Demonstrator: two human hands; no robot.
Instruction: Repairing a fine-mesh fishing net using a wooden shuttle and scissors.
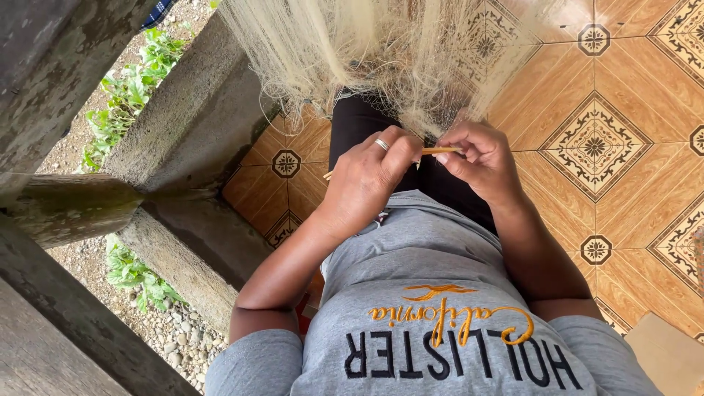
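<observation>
Netting needle (438, 150), a thin yellow stick, lay pinched between both hands. We observed the left hand (364, 181) clamped on its near end, the right hand (480, 159) gripping its tip, pale net (367, 51) just beyond the fingers.

- A flat tan piece of cardboard (671, 357), perhaps the side of a box, lies on the patterned tile floor (623, 227) at the lower right corner; it is plain, with straight edges, only one corner of it in view, and no print that I can make out
- A small red-orange scrap (303, 317) peeks out at the left edge of the grey shirt (411, 249), tucked under the elbow; it could be a wrapper, too hidden to tell
- The only lettering around is the print on the shirt's chest (455, 345): a row of black block letters, with orange script and a small orange emblem beside it
- No signs or screens here
</observation>
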